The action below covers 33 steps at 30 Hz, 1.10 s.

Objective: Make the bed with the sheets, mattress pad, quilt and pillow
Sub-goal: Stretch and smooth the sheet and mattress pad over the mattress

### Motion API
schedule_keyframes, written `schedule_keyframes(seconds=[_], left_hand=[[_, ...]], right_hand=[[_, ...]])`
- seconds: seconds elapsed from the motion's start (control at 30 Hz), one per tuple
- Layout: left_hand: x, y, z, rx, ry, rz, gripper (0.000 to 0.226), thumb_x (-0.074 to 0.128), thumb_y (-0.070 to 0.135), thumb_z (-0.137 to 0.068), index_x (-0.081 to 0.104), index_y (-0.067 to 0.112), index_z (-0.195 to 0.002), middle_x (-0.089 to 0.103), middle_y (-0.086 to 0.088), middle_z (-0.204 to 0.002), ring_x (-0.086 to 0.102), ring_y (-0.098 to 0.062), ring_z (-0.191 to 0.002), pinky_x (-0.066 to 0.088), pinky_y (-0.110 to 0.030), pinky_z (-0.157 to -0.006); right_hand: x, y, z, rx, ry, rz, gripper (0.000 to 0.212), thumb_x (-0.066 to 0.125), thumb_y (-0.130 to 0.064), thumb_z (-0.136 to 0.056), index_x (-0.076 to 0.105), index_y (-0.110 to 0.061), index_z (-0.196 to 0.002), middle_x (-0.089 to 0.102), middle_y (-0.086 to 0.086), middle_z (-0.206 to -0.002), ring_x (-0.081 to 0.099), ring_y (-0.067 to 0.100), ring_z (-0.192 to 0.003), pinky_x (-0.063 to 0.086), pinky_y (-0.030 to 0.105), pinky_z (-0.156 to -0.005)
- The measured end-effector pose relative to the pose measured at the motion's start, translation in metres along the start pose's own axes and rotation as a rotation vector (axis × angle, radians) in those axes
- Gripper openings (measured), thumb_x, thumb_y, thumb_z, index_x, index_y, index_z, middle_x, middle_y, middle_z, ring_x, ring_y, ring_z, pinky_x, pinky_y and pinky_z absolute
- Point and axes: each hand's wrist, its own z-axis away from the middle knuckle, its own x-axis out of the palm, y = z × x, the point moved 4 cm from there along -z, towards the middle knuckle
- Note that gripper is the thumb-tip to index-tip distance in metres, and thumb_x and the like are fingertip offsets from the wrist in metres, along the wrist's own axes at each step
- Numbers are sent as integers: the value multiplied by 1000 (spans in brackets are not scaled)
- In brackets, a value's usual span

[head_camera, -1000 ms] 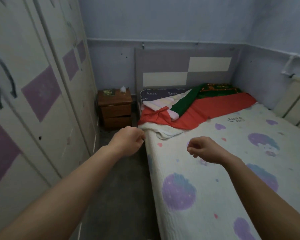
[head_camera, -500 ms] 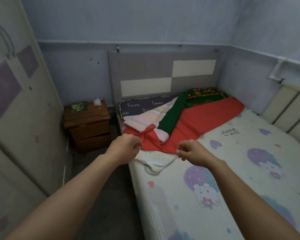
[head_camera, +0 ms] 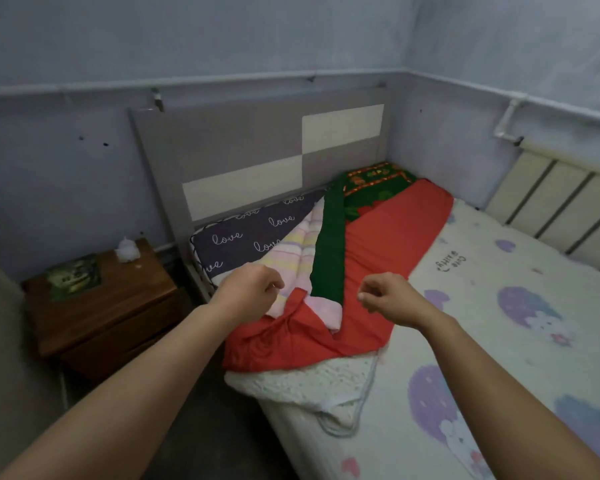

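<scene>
A red and green quilt (head_camera: 392,251) lies folded across the head of the bed, over a pastel striped sheet (head_camera: 293,258) and a dark pillow (head_camera: 243,237) printed with "love". The white mattress pad (head_camera: 499,341) with purple blobs covers the rest of the bed; its near corner is turned back, showing the elastic. My left hand (head_camera: 253,289) hovers over the striped sheet's edge, fingers curled, holding nothing. Above the red quilt, my right hand (head_camera: 385,296) is curled the same way and empty.
A wooden nightstand (head_camera: 101,306) with a green booklet and a small white object stands left of the bed. A grey and cream headboard (head_camera: 257,161) is against the wall. A radiator (head_camera: 561,216) runs along the right wall. Dark floor lies between nightstand and bed.
I have moved towards the head of the bed; the wardrobe has left the view. Both hands now reach over the folded bedding instead of the mattress pad edge.
</scene>
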Motion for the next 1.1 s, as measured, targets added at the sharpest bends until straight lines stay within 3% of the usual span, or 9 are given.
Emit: schedule_keyframes(seconds=[0.33, 0.6, 0.77, 0.87, 0.97, 1.1], left_hand=[[44, -78, -164, 101, -135, 57, 26, 51, 18, -91, 71, 21, -106, 71, 3, -102, 64, -16, -90, 49, -26, -74], [160, -134, -308, 55, -376, 171, 25, 53, 15, -90, 70, 17, -108, 69, 1, -111, 62, -19, -101, 51, -35, -88], [245, -161, -349, -12, -508, 202, 27, 52, 14, -89, 68, 17, -111, 67, -3, -117, 60, -21, -106, 48, -30, -91], [293, -172, -369, -64, -558, 227, 34, 54, 14, -90, 61, 13, -123, 60, -9, -125, 57, -26, -111, 45, -31, -96], [333, -176, -388, -117, -552, 236, 49, 54, 16, -91, 43, 12, -139, 46, -16, -134, 50, -33, -118, 41, -37, -100], [381, -175, -406, -201, -538, 257, 65, 52, 23, -93, 19, 15, -149, 35, -22, -135, 47, -41, -116, 40, -41, -96]], right_hand=[[37, 55, -136, 208, 35, -83, 12, 60, -13, -86, 65, -11, -75, 68, 1, -70, 66, 21, -70, 54, 44, -71], [101, 141, -254, 407, 73, -146, 17, 59, -13, -86, 61, -20, -72, 59, -11, -62, 55, 7, -60, 44, 29, -61], [146, 196, -291, 535, 85, -190, 18, 58, -13, -87, 58, -20, -70, 61, -3, -66, 56, 14, -64, 36, 26, -56], [172, 230, -303, 627, 122, -220, 16, 57, -13, -89, 59, -18, -74, 62, 2, -71, 57, 19, -67, 36, 27, -59], [196, 261, -308, 714, 181, -244, 8, 56, -15, -91, 63, -12, -90, 65, 5, -85, 59, 22, -79, 43, 30, -67], [232, 306, -311, 850, 194, -267, 37, 55, -24, -94, 52, -5, -126, 54, 15, -126, 53, 29, -115, 42, 37, -97]])
